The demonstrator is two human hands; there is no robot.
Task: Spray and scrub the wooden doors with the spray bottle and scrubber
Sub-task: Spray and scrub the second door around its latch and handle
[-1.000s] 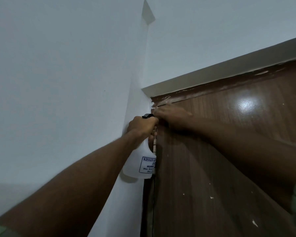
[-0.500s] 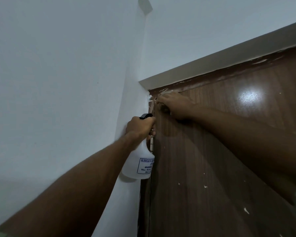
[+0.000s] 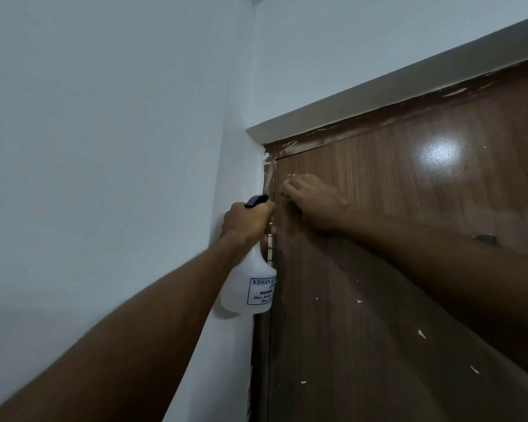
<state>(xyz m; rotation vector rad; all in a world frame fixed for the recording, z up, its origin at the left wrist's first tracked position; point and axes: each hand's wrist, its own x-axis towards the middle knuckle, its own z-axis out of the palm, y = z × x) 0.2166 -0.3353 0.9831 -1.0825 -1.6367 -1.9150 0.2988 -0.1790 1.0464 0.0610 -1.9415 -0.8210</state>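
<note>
A glossy brown wooden door (image 3: 393, 269) fills the right side, flecked with white paint spots. My left hand (image 3: 246, 222) grips the neck of a white spray bottle (image 3: 250, 287) with a black trigger head, held upright beside the door's hinge edge. My right hand (image 3: 311, 197) presses against the door near its top left corner, fingers curled over a scrubber (image 3: 287, 194) that is almost wholly hidden; only a small yellowish bit shows under the fingers.
A white wall (image 3: 104, 178) runs along the left, meeting the door frame (image 3: 378, 86) above. A metal hinge (image 3: 270, 248) sits just behind the bottle. White paint smears mark the frame's top left corner (image 3: 269, 159).
My right hand has slid down a little from the door's top corner. The left hand with the bottle has stayed at the hinge edge.
</note>
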